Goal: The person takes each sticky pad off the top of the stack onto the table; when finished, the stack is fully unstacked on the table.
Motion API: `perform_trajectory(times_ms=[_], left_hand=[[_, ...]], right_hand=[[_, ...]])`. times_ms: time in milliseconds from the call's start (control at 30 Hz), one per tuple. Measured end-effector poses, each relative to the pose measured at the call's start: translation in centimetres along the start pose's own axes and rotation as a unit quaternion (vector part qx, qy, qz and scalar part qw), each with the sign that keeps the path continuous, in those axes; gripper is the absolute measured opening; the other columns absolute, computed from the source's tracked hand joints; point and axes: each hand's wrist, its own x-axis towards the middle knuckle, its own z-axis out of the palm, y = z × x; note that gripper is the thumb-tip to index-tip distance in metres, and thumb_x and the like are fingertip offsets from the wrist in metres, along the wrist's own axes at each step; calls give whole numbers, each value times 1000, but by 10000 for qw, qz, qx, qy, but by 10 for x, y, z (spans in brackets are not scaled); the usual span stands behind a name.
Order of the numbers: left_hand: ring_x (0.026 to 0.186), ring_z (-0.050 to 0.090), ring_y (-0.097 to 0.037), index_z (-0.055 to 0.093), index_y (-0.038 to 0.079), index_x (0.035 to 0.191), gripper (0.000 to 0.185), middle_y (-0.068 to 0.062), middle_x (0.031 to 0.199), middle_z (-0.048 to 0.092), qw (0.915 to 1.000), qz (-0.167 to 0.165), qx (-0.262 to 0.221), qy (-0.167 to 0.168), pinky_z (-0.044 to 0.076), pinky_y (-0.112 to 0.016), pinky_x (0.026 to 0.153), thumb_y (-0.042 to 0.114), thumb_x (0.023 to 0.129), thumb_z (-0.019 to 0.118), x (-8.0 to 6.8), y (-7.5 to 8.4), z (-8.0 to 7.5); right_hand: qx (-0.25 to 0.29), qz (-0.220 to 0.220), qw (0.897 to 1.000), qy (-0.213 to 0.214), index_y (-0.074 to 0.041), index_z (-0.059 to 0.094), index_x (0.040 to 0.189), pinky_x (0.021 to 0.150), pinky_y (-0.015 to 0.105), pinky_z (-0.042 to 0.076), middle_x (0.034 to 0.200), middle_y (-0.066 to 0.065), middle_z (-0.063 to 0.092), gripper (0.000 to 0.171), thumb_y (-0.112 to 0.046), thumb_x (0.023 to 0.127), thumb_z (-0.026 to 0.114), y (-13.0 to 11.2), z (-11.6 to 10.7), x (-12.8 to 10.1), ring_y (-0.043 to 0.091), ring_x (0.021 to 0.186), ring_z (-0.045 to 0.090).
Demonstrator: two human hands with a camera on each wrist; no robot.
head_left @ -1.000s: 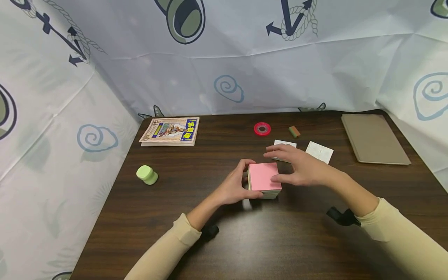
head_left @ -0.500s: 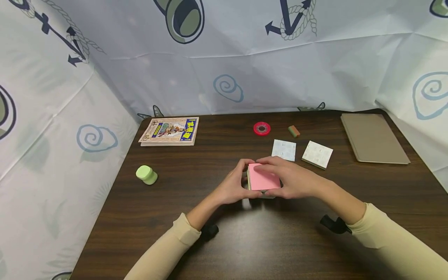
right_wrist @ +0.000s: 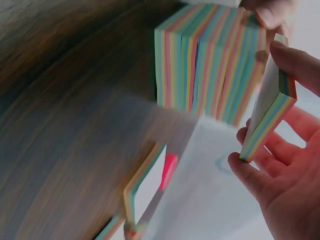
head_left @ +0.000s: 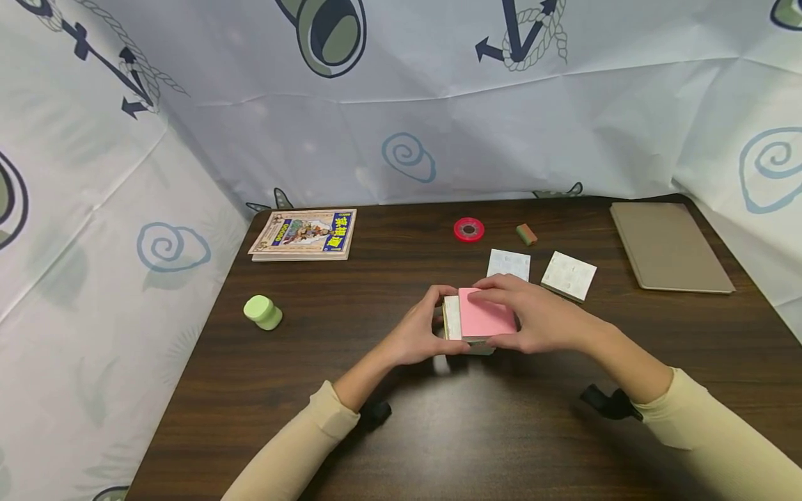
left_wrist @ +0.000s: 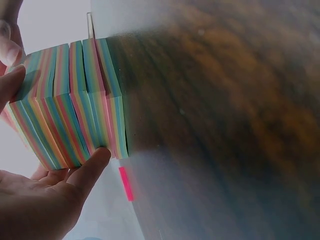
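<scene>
A tall stack of paper note pads, white on top and striped in many colours at the sides, stands on the table. My left hand grips it from the left, thumb on the near side and fingers at the far side. My right hand pinches a thin pink-topped note pad between thumb and fingers. In the right wrist view this note pad is tilted and apart from the stack, with its white underside showing.
Behind the hands lie two white-topped note pads, a red ring-shaped roll and a small orange-green block. A grey-brown board is at right; a book and a light green lidded container are at left.
My right hand has come down onto the pink-topped note pad, gripped it and shifted it right, baring a white surface on the stack. My left hand stays in place.
</scene>
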Motion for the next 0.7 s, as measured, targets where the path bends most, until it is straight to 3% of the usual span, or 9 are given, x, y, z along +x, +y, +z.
perform_trajectory(times_ms=[267,500,700], left_hand=[[109,55,-14,37,1,137,86,-4,129,49,9999,-48,104,76,45,-32,98,11,70,90,1,1,2],[108,57,-15,36,3,138,86,-5,130,49,9998,-159,75,50,46,-31,97,11,70,89,1,2,3],[108,58,-15,36,3,138,87,-5,129,49,9997,-194,108,54,47,-32,96,12,70,89,1,2,2]], right_hand=[[-178,938,9946,416,-10,59,134,85,43,46,133,8,54,68,-34,76,85,32,-24,-50,26,115,54],[-589,2062,9741,711,-6,59,131,77,48,44,130,18,54,73,-38,72,88,78,-29,-111,34,103,55],[-827,2303,9658,861,-4,60,126,73,49,43,124,25,55,70,-34,70,89,105,-24,-142,38,99,55]])
